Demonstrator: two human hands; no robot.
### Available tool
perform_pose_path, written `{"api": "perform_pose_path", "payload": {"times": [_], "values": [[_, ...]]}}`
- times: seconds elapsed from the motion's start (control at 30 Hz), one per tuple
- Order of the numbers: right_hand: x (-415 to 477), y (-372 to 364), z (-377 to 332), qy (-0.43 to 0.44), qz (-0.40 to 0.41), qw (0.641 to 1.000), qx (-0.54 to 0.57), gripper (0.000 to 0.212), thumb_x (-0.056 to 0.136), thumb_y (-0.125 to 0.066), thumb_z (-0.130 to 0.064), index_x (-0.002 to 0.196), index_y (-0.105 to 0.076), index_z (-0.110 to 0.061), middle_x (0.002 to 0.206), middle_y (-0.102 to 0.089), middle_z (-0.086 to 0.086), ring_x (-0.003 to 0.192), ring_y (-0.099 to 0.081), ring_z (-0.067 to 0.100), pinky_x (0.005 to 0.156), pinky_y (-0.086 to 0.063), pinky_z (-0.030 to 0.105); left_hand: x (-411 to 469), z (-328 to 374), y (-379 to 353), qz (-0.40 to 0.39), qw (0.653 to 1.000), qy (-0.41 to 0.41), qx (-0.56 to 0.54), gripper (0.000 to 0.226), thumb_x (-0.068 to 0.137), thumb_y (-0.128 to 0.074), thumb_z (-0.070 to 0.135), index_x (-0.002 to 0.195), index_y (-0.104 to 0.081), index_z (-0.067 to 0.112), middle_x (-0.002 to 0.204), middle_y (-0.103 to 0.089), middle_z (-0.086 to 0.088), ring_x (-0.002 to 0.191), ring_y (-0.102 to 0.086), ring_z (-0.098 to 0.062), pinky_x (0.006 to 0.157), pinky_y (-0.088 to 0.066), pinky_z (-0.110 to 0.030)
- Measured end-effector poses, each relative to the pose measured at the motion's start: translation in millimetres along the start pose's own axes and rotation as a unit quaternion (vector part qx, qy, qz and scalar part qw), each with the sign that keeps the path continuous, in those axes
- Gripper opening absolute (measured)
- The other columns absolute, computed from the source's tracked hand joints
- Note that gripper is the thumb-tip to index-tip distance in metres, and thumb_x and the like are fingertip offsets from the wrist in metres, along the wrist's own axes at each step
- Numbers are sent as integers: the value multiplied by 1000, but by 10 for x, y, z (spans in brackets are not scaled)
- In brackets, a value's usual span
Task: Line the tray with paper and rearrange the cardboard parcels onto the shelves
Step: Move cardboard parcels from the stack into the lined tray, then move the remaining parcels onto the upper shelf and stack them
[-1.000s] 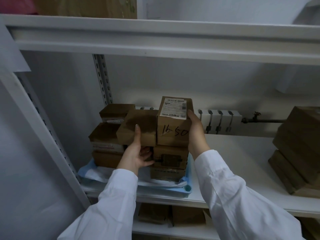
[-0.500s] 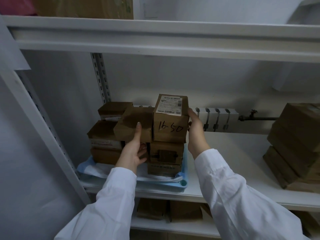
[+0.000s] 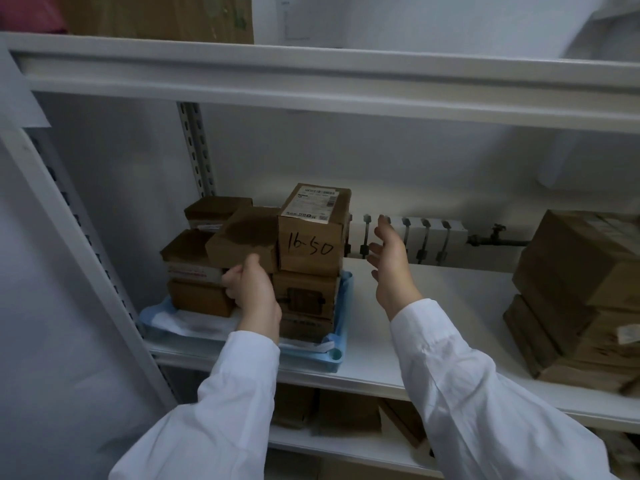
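A blue tray (image 3: pixel 341 355) lined with white paper (image 3: pixel 180 322) sits at the left of the middle shelf (image 3: pixel 450 327). Several brown cardboard parcels are stacked in it. The top right parcel (image 3: pixel 311 244) carries a shipping label and the handwriting "16-50". Beside it lies a stained parcel (image 3: pixel 242 242), and my left hand (image 3: pixel 252 292) holds that one from below, thumb on its front. My right hand (image 3: pixel 389 261) hovers open a little to the right of the labelled parcel, touching nothing.
A second stack of larger parcels (image 3: pixel 581 292) fills the shelf's right end. A white radiator (image 3: pixel 408 242) with a pipe runs along the back wall. More boxes (image 3: pixel 346 410) lie on the lower shelf, and a big carton (image 3: pixel 156 15) stands on the top shelf.
My right hand has let go of the labelled parcel's side and moved away to the right, fingers spread. My left hand's fingers have curled under the stained parcel.
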State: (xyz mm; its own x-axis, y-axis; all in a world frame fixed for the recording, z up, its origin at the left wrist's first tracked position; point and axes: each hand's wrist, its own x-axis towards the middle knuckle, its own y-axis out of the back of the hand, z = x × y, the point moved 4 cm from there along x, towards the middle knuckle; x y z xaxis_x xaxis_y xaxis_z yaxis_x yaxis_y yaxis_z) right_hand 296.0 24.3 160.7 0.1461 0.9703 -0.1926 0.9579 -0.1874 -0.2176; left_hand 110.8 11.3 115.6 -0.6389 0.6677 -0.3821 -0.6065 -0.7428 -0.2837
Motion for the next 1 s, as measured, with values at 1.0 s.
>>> {"api": "perform_pose_path", "payload": {"times": [1.0], "values": [[-322,1555,-423,137,117,980,-86,21,97,-50,-27,99,-69,-16,100,-67,-2,99,-59,18,76,-41,25,-1439,-114,-1423,-298,933,-192,-69,27,88,-42,-5,75,-50,18,65,-50,-1,58,-48,-9,50,-41,-11]]}}
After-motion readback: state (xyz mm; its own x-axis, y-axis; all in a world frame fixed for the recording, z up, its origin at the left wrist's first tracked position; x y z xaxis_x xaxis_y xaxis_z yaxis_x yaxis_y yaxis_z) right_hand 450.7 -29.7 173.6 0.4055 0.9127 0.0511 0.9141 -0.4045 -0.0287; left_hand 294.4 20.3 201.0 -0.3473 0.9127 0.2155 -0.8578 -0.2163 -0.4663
